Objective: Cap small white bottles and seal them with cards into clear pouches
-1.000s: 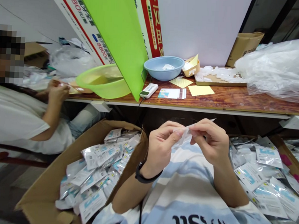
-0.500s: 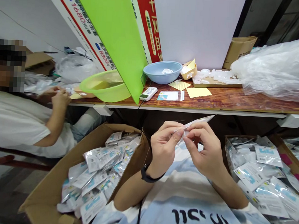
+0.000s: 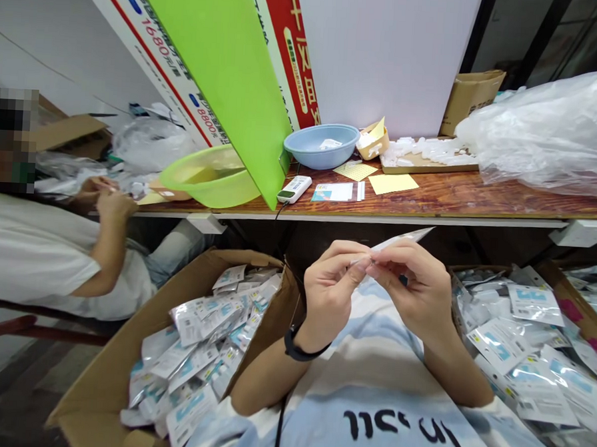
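Note:
A flat, clear plastic packet (image 3: 404,238) is held up in front of my chest, its far corner pointing up and to the right. My left hand (image 3: 333,279) pinches its near edge between thumb and fingers. Right against it, my right hand (image 3: 411,283) pinches the same edge, so the fingertips of both hands meet. What lies inside the packet is mostly hidden by my fingers. On the table beyond lies a similar flat packet with a printed card (image 3: 334,191).
Cardboard boxes of filled packets stand at my left (image 3: 206,352) and right (image 3: 517,342). The table (image 3: 460,198) holds a blue basin (image 3: 322,148), a green basin (image 3: 215,179), yellow sheets (image 3: 393,184), a small white device (image 3: 295,189) and a plastic bag (image 3: 553,140). A co-worker (image 3: 51,257) sits at left.
My right thumb and fingers have closed together on the packet's edge beside my left thumb. The view has shifted slightly.

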Tool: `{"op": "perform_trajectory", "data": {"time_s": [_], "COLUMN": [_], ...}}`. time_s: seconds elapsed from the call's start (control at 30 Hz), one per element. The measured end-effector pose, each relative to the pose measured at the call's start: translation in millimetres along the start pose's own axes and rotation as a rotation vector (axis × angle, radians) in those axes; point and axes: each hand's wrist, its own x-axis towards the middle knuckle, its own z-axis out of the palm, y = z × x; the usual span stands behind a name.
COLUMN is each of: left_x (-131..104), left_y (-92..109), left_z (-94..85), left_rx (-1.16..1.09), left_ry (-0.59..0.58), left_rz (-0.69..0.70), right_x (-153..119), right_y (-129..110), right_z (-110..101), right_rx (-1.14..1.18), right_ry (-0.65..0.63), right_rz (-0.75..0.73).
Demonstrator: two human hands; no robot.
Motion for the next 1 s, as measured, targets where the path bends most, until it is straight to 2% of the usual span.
{"op": "perform_trajectory", "data": {"time_s": [0.17, 0.5, 0.73, 1.0], "left_x": [0.5, 3.2, 1.4, -1.9], "left_y": [1.6, 7.2, 7.6, 10.5], "left_z": [-0.7, -1.2, -1.1, -0.4], "left_rx": [0.027, 0.164, 0.156, 0.159], "left_ry": [0.007, -0.028, -0.036, 0.011], "left_rz": [0.021, 0.046, 0.072, 0.040], "right_x": [-0.3, 6.8, 5.1, -0.7], "right_y": [2.2, 10.1, 8.8, 8.8], "right_z": [0.8, -12.4, -11.2, 4.2], "right_rx": [0.063, 0.124, 0.077, -0.039], "right_ry": [-0.016, -0.148, -0.157, -0.049], "right_rz": [0.038, 0.082, -0.001, -0.150]}}
